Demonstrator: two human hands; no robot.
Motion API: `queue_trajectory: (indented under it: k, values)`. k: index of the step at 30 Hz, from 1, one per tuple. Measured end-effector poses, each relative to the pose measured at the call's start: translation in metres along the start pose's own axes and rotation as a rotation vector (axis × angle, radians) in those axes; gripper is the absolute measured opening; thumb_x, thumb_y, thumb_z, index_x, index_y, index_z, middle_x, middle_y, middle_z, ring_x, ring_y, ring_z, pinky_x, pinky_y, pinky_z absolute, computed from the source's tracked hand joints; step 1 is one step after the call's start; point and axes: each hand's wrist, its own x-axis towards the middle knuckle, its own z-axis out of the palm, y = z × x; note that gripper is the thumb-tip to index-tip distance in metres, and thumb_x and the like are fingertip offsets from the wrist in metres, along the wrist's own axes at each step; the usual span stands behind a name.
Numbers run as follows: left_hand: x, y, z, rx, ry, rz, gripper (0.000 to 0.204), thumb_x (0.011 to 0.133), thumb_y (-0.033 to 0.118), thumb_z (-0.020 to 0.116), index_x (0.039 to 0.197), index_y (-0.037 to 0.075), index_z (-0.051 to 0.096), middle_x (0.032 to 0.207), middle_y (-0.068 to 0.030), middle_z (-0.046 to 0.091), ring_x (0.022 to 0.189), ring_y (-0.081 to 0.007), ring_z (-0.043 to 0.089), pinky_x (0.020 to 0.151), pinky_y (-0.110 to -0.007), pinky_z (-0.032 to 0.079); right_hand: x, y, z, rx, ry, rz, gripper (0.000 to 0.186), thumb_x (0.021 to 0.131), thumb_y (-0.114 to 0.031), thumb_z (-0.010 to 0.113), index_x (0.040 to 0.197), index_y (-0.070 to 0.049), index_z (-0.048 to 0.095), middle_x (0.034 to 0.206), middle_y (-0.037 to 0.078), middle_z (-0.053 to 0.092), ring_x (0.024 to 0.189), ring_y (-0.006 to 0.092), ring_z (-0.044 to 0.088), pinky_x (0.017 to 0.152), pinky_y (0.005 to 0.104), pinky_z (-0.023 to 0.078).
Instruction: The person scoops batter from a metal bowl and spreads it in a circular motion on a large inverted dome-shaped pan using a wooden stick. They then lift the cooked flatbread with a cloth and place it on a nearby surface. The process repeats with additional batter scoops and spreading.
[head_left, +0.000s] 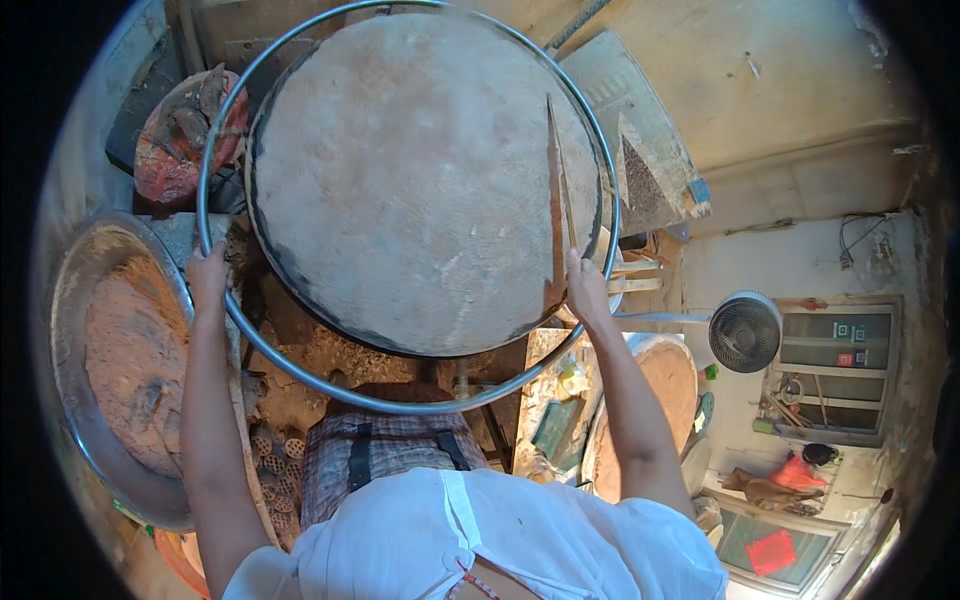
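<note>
- Left hand point(207, 275) wraps round the metal hoop point(420, 408): probably stiff, slick, best gripped at opposite sides.
- Right hand point(588, 288) pinches a slim pointed stick point(566, 195), reaching over the pale round sheet point(420, 180) ahead; that looks soft, easily torn.

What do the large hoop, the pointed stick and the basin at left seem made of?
Hoop: probably polished metal; its tube shows highlights.
Pointed stick: perhaps matt wood or bamboo; tan, no clear shine.
Basin: likely smooth metal; grey rim reflects light.
</note>
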Motion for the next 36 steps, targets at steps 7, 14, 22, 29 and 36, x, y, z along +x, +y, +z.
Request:
queue_trajectory:
  k: [7,14,22,29,36]
  values:
    - [0.012,-0.024,0.0,0.263,0.067,0.139,0.021,0.088,0.018,0.053,0.086,-0.002,0.055,0.059,-0.0089,0.052,0.043,-0.02,0.05,0.042,-0.035,0.041,-0.076,0.04,-0.007,0.489,-0.404,0.433,0.053,0.094,-0.054,0.047,0.081,-0.003,0.051,0.049,0.004,0.045,0.037,0.0155,0.047,0.036,0.0289,0.037]
    - [0.165,-0.079,-0.043,0.526,-0.001,0.317,0.027,0.084,0.021,0.055,0.077,-0.005,0.055,0.064,-0.0158,0.056,0.06,-0.027,0.056,0.062,-0.041,0.043,-0.05,0.039,0.003,-0.439,-0.112,0.071,0.028,0.092,-0.023,0.048,0.104,0.002,0.051,0.082,0.03,0.063,0.08,0.0429,0.064,0.069,0.0541,0.049]
    - [0.126,-0.05,-0.022,0.594,0.049,0.558,0.026,0.082,0.019,0.057,0.081,-0.007,0.055,0.067,-0.0188,0.057,0.059,-0.0306,0.058,0.059,-0.042,0.044,-0.236,0.096,0.019,-0.425,-0.301,0.452,0.039,0.091,-0.017,0.044,0.121,0.007,0.04,0.08,0.03,0.064,0.075,0.0454,0.064,0.07,0.0526,0.05]
    - [-0.044,-0.05,0.009,0.185,0.154,0.109,0.025,0.086,0.015,0.057,0.089,-0.01,0.054,0.057,-0.0138,0.053,0.043,-0.022,0.051,0.041,-0.036,0.041,-0.292,0.09,0.052,0.025,-0.06,0.384,0.031,0.095,-0.028,0.046,0.099,0.002,0.045,0.077,0.034,0.06,0.074,0.0499,0.059,0.066,0.0548,0.047]
    - [-0.182,-0.099,0.047,-0.051,0.134,0.053,0.046,0.097,0.038,0.051,0.098,-0.008,0.047,0.063,-0.0073,0.051,0.044,-0.0189,0.05,0.039,-0.033,0.042,-0.183,0.051,-0.001,0.409,0.025,0.028,0.041,0.098,-0.039,0.044,0.09,0.0,0.052,0.067,0.021,0.054,0.067,0.037,0.058,0.061,0.0422,0.044]
